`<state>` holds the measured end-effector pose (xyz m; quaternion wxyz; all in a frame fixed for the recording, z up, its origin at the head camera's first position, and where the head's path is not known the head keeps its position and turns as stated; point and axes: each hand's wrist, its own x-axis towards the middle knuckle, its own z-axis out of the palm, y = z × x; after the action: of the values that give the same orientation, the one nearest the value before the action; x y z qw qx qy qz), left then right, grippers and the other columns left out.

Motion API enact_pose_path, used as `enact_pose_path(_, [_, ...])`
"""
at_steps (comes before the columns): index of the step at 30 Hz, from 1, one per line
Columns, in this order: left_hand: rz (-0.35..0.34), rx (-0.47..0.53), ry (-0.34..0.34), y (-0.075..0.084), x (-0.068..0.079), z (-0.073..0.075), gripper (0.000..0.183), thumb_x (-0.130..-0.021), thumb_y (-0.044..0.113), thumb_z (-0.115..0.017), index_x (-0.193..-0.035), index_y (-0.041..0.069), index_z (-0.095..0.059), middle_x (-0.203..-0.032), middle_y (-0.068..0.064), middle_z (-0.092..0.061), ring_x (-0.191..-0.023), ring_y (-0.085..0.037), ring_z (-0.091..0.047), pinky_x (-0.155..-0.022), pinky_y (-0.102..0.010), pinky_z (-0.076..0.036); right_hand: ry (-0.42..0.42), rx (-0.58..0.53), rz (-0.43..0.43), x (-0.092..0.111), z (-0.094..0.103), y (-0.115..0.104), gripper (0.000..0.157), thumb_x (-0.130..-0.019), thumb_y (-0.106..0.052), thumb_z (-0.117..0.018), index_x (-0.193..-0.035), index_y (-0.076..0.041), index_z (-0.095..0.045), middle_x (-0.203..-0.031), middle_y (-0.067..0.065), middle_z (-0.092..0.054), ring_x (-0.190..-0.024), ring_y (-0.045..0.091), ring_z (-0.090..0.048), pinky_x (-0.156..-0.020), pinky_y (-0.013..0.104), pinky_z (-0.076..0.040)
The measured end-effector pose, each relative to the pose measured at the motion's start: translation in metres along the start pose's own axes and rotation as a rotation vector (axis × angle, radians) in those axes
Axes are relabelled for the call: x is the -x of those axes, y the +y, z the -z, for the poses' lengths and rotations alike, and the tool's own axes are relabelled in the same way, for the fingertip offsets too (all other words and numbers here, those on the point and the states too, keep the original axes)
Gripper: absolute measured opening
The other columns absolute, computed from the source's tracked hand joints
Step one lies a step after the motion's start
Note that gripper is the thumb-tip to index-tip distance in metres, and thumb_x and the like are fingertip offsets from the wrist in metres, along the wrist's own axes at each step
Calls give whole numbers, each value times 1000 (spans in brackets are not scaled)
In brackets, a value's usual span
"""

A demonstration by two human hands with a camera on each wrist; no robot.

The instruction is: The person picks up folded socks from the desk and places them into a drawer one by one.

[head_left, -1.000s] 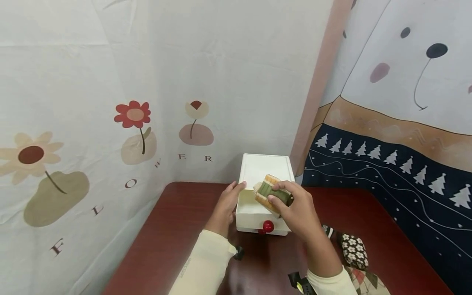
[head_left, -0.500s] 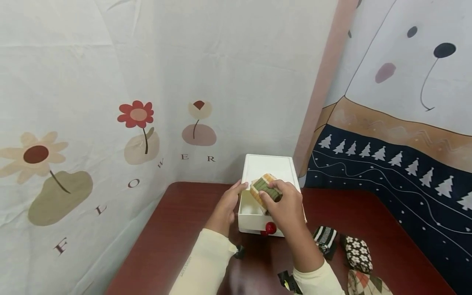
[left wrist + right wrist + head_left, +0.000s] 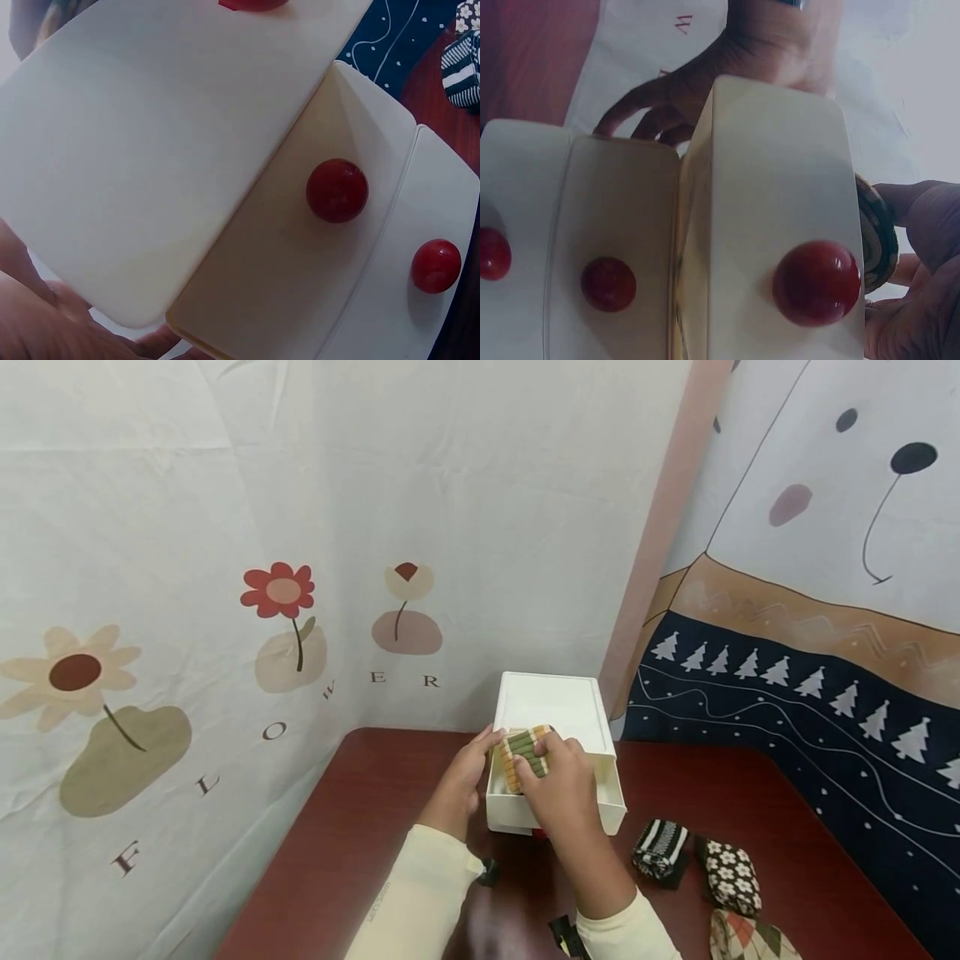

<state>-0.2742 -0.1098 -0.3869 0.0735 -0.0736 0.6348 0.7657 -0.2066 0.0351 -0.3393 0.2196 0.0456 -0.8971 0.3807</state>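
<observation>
A small white drawer cabinet (image 3: 551, 706) stands at the back of the table with its top drawer (image 3: 513, 814) pulled out. My right hand (image 3: 564, 787) grips a rolled-up pair of green and yellow striped socks (image 3: 519, 748) at the open drawer, thumb and fingers on its near side. In the right wrist view the socks' dark rolled edge (image 3: 883, 240) shows past the drawer's rim. My left hand (image 3: 459, 781) rests against the cabinet's left side, its fingers (image 3: 649, 96) spread along the wall in the right wrist view. Two lower drawers with red knobs (image 3: 337, 190) are closed.
To the right on the dark red table (image 3: 690, 777) lie a black-and-white patterned roll (image 3: 660, 848), a brown flowered roll (image 3: 731, 877) and a beige patterned roll (image 3: 750, 937). A printed cloth wall (image 3: 465, 527) stands right behind the cabinet.
My right hand has moved left and slightly down with the striped socks, turning them over the open drawer. The left hand has kept its place at the cabinet's side.
</observation>
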Motion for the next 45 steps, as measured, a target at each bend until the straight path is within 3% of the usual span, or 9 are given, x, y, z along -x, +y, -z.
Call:
enact_pose_path(6, [-8, -6, -5, 1, 1, 0, 68, -110, 44, -56, -172, 23, -37, -164, -18, -55, -120, -22, -65, -107, -45, -55, 6, 44, 29, 3, -5, -2, 27, -90, -20, -90, -91, -7, -66, -85, 14, -66, -74, 24, -64, -63, 35, -56])
enact_pose_path(23, [-20, 15, 3, -4, 2, -3, 72, -110, 43, -59, -173, 18, -34, -176, -19, -38, -146, -31, -52, -122, -49, -46, -89, 69, -66, 7, -10, -6, 27, -90, -19, -88, -83, -5, -66, -71, 8, -64, -63, 20, -60, -54, 30, -46])
enact_pose_path(31, [-27, 29, -11, -4, 4, -3, 75, -110, 42, -58, -174, 16, -29, -176, -21, -36, -142, -28, -56, -121, -46, -49, -141, 121, -44, 1, -20, 4, 33, -90, -22, -84, -73, -11, -59, -60, 1, -49, -54, 18, -46, -48, 31, -34])
enact_pose_path(38, [-57, 23, 2, -5, 3, -3, 74, -110, 42, -59, -174, 15, -31, -178, -20, -34, -140, -25, -55, -123, -47, -46, -268, 231, -87, -6, -12, -8, 27, -95, -27, -78, -90, -1, -75, -71, 10, -67, -60, 25, -59, -51, 40, -44])
enact_pose_path(43, [-53, 35, 9, -6, 2, -3, 73, -110, 40, -59, -173, 15, -31, -173, -20, -41, -130, -22, -59, -121, -44, -47, -337, 275, -108, -12, -16, -3, 32, -98, -33, -73, -103, -3, -80, -79, 10, -72, -64, 25, -61, -53, 42, -46])
enact_pose_path(45, [-59, 45, 7, -6, 3, -4, 73, -111, 39, -58, -173, 13, -31, -172, -21, -43, -128, -20, -60, -121, -43, -47, -348, 284, -92, -17, -26, 9, 34, -99, -37, -72, -109, -5, -81, -83, 10, -74, -65, 24, -62, -53, 43, -46])
